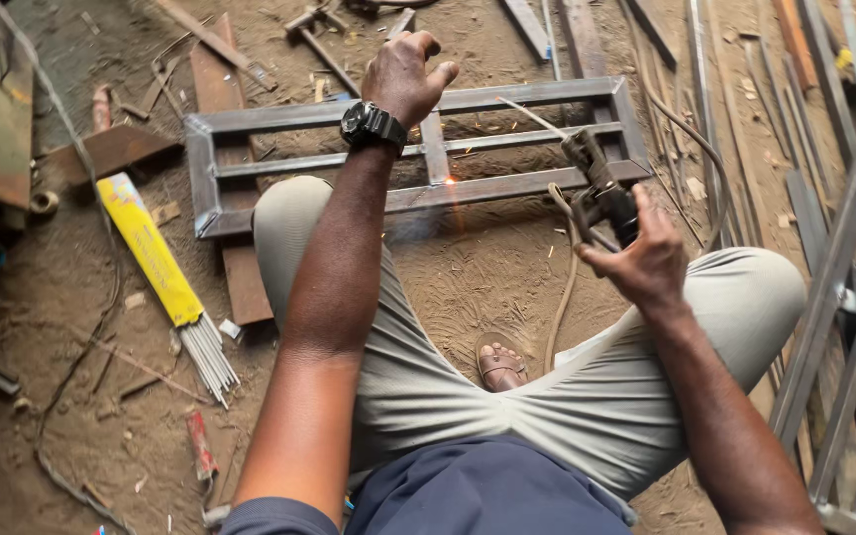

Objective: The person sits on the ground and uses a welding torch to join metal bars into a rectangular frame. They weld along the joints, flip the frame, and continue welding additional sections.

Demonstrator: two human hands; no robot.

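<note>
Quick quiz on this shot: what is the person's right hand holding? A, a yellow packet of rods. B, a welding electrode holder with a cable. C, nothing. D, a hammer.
B: the right hand grips a dark electrode holder with its cable trailing down, while the yellow rod packet lies on the ground at the left.
</note>
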